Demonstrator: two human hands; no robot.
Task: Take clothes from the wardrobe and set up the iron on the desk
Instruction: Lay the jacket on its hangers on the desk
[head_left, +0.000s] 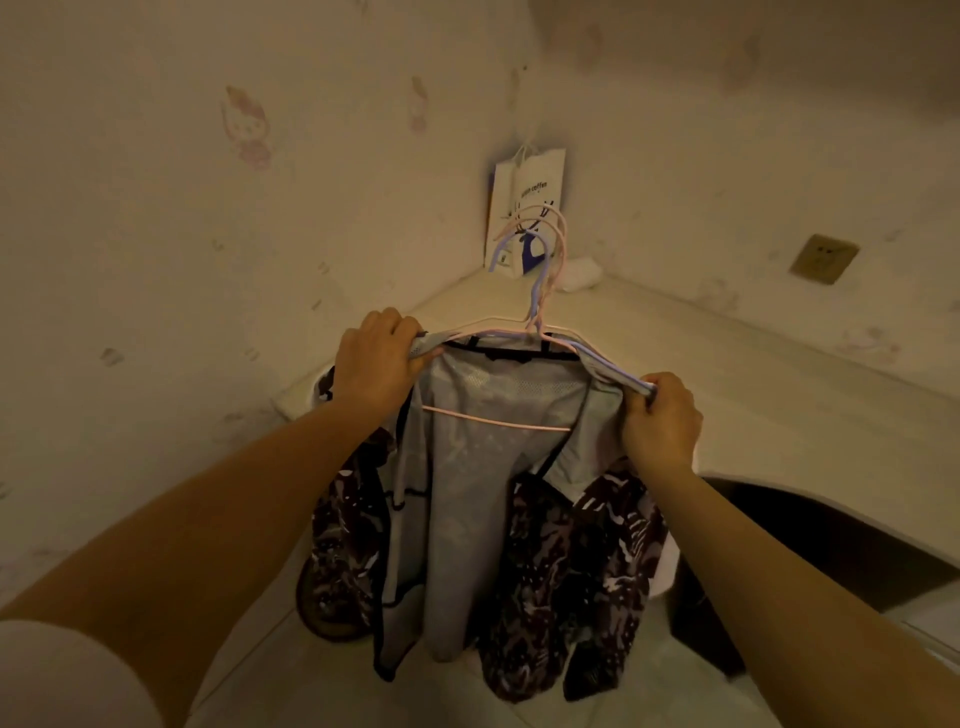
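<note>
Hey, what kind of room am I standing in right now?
Probably a bedroom corner at home: cartoon-print wallpaper, a pale corner desk with a paper bag, and a wall socket.

The only lettering stood on the white paper bag (530, 208) in the far corner of the surface (727, 353): one dark line whose second word looked like "coffee". The first word was too blurred to read. Nothing else carried legible text.
</note>
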